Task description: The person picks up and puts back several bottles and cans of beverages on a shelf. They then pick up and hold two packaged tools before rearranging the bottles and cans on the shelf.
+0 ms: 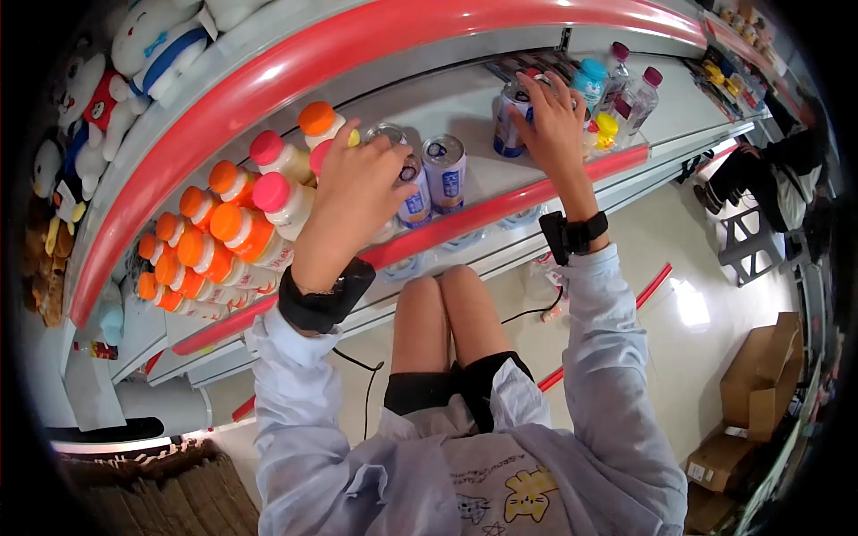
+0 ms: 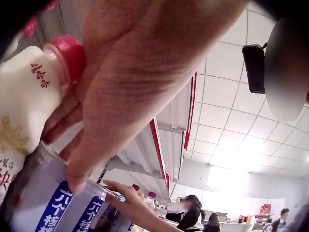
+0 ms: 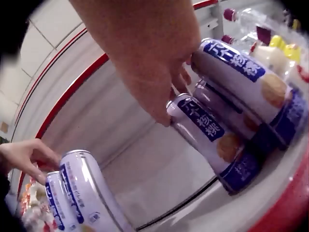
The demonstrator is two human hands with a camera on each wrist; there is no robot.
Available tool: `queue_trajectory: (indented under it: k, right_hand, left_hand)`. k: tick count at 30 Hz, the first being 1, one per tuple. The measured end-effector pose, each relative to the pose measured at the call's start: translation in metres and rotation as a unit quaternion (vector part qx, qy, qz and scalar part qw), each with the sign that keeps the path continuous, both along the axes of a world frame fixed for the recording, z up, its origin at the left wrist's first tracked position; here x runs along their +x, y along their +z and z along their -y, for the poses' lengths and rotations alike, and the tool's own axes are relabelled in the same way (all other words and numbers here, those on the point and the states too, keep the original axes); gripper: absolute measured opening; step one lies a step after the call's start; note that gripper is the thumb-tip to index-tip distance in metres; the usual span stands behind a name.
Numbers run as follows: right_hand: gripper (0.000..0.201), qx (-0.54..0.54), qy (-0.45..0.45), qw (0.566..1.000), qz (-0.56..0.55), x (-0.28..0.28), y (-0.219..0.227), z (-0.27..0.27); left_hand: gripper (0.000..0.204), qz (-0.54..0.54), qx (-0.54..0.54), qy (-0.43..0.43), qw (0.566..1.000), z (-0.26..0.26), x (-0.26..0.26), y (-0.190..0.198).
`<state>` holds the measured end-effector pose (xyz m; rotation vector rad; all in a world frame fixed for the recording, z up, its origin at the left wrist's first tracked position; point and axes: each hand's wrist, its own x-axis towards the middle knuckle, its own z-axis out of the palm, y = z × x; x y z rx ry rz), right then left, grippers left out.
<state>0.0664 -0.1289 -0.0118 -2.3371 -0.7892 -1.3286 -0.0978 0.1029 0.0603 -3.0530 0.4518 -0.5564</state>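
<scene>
My left hand [image 1: 353, 192] reaches over the shelf and grips a blue-and-white drink can [image 2: 41, 193] by its top, thumb at the near rim and fingers behind. Beside it stands another can [image 1: 444, 170] of the same kind, and a white bottle with a red cap [image 2: 67, 55] is close against the hand. My right hand [image 1: 556, 125] is to the right, fingers spread over a second group of cans. Its thumb lies at the rim of one upright can [image 3: 207, 135], with the other fingers partly hidden behind. Further cans [image 3: 246, 77] stand right next to that one.
Rows of orange- and pink-capped bottles [image 1: 237, 228] fill the shelf's left side. Clear bottles with purple caps [image 1: 639, 98] and a blue-capped bottle [image 1: 590, 79] stand at right. A red strip [image 1: 500, 201] edges the shelf. Plush toys [image 1: 156, 54] sit upper left; cardboard boxes [image 1: 760, 375] lie lower right.
</scene>
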Motion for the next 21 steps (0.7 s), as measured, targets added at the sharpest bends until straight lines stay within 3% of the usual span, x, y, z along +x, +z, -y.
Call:
queue_trajectory:
  k: [3, 6, 10, 14, 17, 21]
  right_hand:
    - [0.045, -0.021, -0.002, 1.0, 0.009, 0.01, -0.003, -0.001]
    - [0.047, -0.007, 0.055, 0.998, -0.012, 0.005, 0.0, -0.011]
    - [0.046, 0.067, 0.181, 0.972, -0.132, 0.0, 0.001, -0.035]
    - [0.041, 0.196, 0.374, 0.84, -0.342, 0.003, -0.014, -0.056]
    - [0.052, 0.18, 0.409, 0.731, -0.516, -0.001, -0.003, -0.046]
    - [0.075, 0.262, 0.337, 0.67, -0.608, 0.012, -0.046, -0.046]
  left_hand:
    - [0.037, 0.012, -0.002, -0.005, 1.0, 0.0, -0.001, -0.002]
    - [0.038, 0.003, -0.003, -0.001, 1.0, 0.001, -0.001, 0.0]
    - [0.039, -0.007, -0.002, 0.0, 1.0, 0.002, -0.002, 0.003]
    - [0.032, 0.046, -0.033, -0.036, 0.998, 0.002, -0.002, -0.001]
    - [0.033, 0.055, -0.044, -0.042, 0.997, 0.001, -0.003, -0.004]
    - [0.035, 0.051, -0.036, -0.045, 0.997, 0.0, -0.002, -0.002]
